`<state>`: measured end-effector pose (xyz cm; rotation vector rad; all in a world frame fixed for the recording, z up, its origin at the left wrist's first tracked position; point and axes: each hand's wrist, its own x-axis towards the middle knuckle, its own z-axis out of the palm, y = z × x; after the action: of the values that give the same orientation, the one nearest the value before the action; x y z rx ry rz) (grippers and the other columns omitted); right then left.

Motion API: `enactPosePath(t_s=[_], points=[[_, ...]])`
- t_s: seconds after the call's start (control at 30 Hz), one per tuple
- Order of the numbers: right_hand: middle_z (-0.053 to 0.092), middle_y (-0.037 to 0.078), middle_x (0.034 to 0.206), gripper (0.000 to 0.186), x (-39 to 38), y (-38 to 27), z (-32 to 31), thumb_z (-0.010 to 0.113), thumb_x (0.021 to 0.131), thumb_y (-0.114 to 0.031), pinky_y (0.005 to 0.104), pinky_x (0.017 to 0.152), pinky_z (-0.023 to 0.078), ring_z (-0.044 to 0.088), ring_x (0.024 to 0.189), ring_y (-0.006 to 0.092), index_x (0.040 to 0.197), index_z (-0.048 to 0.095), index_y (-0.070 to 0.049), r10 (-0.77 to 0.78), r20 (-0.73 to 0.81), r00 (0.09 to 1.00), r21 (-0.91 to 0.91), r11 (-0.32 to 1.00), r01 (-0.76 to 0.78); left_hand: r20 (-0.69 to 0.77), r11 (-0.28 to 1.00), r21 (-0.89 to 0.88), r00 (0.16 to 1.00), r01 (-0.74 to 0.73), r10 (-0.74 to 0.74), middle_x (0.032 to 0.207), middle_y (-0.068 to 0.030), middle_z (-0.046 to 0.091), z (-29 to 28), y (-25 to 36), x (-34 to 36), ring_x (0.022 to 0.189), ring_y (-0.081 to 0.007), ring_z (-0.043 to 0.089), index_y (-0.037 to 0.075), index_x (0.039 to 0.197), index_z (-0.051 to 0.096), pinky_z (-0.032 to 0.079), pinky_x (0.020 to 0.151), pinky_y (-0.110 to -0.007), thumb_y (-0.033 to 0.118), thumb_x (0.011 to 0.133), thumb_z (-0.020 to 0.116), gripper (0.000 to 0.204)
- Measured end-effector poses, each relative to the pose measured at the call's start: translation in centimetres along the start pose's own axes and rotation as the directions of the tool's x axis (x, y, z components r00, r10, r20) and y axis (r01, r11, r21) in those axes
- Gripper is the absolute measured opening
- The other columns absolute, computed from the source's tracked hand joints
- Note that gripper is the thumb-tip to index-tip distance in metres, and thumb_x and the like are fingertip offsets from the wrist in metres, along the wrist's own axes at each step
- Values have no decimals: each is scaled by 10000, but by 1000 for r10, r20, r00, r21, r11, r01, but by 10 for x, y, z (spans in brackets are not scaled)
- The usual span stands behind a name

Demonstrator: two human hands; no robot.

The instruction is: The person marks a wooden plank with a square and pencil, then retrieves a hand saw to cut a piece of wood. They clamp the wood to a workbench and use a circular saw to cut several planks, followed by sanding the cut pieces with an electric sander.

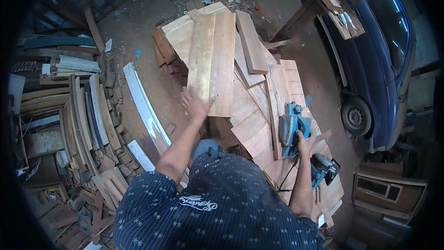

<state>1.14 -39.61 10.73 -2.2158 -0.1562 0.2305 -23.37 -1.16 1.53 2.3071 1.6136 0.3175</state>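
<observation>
At the near end of a pale plank [212, 60], the left hand [195, 104] lies flat with its fingers spread apart, palm down on the wood and gripping nothing. That plank is the top one of a pair of broad boards lying lengthwise on a stack of planks [259, 111] that covers a workbench, running away from the person toward the far end of the pile. A narrower, darker board [251, 41] lies just beside it on the right, angled across the stack. Over on the right side of the stack, the right hand [304, 140] is closed around the rear handle of a blue electric planer [290, 127], fingers wrapped over the grip, and the tool sits on the boards with its body pointing away from the person. A second blue power tool [323, 166] lies nearer the bench's edge, just beside the right forearm, with a dark cord trailing down from it. Short offcuts [164, 53] are piled against the left side of the bench. Farther left, curved wooden strips and slats [78, 115] lie in a heap on the dirt floor, with a long white bent strip [145, 106] between them and the bench. To the right stands a dark blue car [379, 60].
</observation>
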Motion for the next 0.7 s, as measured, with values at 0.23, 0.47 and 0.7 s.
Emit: enactPosePath(t_s=[0.23, 0.47, 0.7], points=[[705, 134, 1045, 447, 1, -4, -1, 765, 805, -162, 335, 861, 518, 663, 926, 211, 1170, 628, 57, 77, 67, 995, 86, 993, -83, 359, 904, -356, 928, 237, -102, 1323, -270, 588, -4, -36, 49, 1221, -393, 586, -32, 1413, 374, 469, 1045, -457, 657, 560, 891, 1213], [694, 124, 1100, 484, 0, -4, -2, 756, 814, -149, 330, 872, 520, 661, 959, 214, 1227, 595, 48, 113, 114, 987, 74, 990, -122, 322, 817, -425, 909, 389, -265, 1203, -254, 663, -1, -32, -35, 1141, -396, 642, -38, 1295, 506, 499, 987, -457, 608, 569, 913, 1054], [682, 96, 1030, 473, 5, 20, -2, 744, 848, -206, 322, 736, 534, 650, 841, 178, 1239, 584, 7, 47, 161, 986, 143, 987, -70, 661, 447, -580, 714, 681, -230, 1338, -223, 614, -17, -36, -133, 1193, -303, 624, -88, 1435, 422, 475, 1025, -386, 485, 799, 824, 947]])
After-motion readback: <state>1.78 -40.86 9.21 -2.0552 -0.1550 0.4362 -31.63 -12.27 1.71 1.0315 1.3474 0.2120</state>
